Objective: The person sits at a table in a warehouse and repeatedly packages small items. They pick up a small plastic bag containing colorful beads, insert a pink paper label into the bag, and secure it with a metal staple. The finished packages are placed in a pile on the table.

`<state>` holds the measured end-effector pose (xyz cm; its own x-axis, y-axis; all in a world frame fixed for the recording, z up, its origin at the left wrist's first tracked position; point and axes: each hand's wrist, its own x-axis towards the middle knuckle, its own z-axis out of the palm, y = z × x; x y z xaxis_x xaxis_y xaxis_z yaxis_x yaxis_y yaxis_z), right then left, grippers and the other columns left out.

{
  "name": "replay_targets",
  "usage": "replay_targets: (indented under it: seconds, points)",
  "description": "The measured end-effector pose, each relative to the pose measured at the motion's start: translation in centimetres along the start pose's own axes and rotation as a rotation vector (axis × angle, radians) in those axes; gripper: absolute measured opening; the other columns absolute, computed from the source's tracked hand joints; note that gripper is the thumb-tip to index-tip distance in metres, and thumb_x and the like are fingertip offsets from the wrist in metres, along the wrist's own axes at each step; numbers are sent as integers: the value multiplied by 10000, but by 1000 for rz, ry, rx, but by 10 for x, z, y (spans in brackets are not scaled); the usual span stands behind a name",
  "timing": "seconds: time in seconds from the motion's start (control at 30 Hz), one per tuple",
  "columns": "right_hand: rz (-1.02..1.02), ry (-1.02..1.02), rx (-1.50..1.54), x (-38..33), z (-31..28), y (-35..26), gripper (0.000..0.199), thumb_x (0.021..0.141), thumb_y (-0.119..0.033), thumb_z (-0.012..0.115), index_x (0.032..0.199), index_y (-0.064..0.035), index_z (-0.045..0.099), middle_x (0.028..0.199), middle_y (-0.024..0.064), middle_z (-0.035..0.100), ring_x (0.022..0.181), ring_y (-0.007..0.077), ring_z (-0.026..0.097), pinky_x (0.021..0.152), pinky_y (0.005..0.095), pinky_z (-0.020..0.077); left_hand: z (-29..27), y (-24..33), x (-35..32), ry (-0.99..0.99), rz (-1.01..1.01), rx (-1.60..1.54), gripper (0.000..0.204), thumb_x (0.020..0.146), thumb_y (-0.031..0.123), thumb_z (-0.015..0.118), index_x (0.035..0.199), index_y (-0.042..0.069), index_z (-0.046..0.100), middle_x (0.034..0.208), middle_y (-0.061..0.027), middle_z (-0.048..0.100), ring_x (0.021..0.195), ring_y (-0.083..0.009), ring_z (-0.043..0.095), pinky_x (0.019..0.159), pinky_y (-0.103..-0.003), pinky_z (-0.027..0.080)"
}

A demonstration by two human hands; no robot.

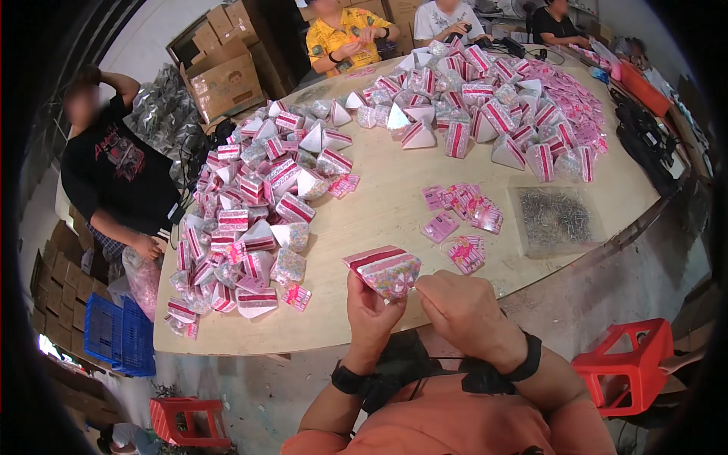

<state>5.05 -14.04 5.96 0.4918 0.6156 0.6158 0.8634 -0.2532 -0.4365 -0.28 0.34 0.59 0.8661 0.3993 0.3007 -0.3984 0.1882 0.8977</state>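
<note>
My left hand (368,318) grips a wedge-shaped cake-slice toy (383,271) from below, above the table's near edge. The toy has pink and dark red layers and a speckled, multicoloured side. My right hand (466,307) is closed at the toy's right end, its thumb and fingertips pinched together. Whatever sits in that pinch is too small to make out. Just beyond my hands lie small pink printed cards (465,254), with more spread a little farther off. To their right stands a shallow clear tray (595,244) of many small metal pieces.
Similar cake-slice toys are heaped on the table's left (258,205) and far side (455,98), beside a pile of pink cards (569,98). Several people are around the table. Red stools (626,364), a blue crate (121,334) and cardboard boxes (224,83) stand about it.
</note>
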Motion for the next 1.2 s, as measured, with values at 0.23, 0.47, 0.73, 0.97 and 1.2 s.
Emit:
replay_targets:
  seconds: [0.23, 0.47, 0.73, 0.97, 1.2]
  points:
    - [16, -26, -22, 1, 2, -1, 84, 726, -37, 562, 799, -43, 520, 630, 91, 504, 543, 272, 535, 457, 362, 416, -2, -2, 1, -14, 43, 51, 613, 675, -93, 589, 1222, 18, 335, 1182, -104, 450, 1114, -188, 444, 947, -321, 361]
    - [-30, 7, -64, 2, 6, -2, 74, 744, -52, 534, 721, -48, 464, 604, 92, 484, 505, 259, 533, 442, 345, 427, 0, 1, 2, -10, 103, 162, 572, 698, -69, 595, 1206, 8, 342, 1156, -97, 455, 1075, -178, 462, 914, -308, 377]
    - [-20, 30, -39, 0, 7, 4, 80, 723, -53, 557, 785, -48, 507, 632, 90, 498, 538, 273, 530, 457, 364, 414, 3, 0, 3, -3, 89, 224, 550, 707, -61, 588, 1197, 9, 350, 1147, -97, 455, 1059, -171, 469, 896, -296, 389]
    - [80, -119, -51, -3, 9, 7, 128, 721, -47, 517, 840, -25, 476, 695, 133, 557, 621, 314, 586, 510, 386, 458, 3, -4, 2, 17, 76, 280, 543, 703, -66, 585, 1189, 10, 354, 1136, -102, 459, 1048, -185, 484, 894, -308, 399]
    - [188, 75, 457, 2, 23, 28, 391, 781, -50, 513, 1167, -44, 452, 666, 131, 580, 520, 226, 562, 467, 302, 438, -1, -10, 6, -40, -2, 241, 528, 695, -70, 587, 1171, 20, 376, 1118, -87, 468, 1032, -176, 488, 895, -306, 395]
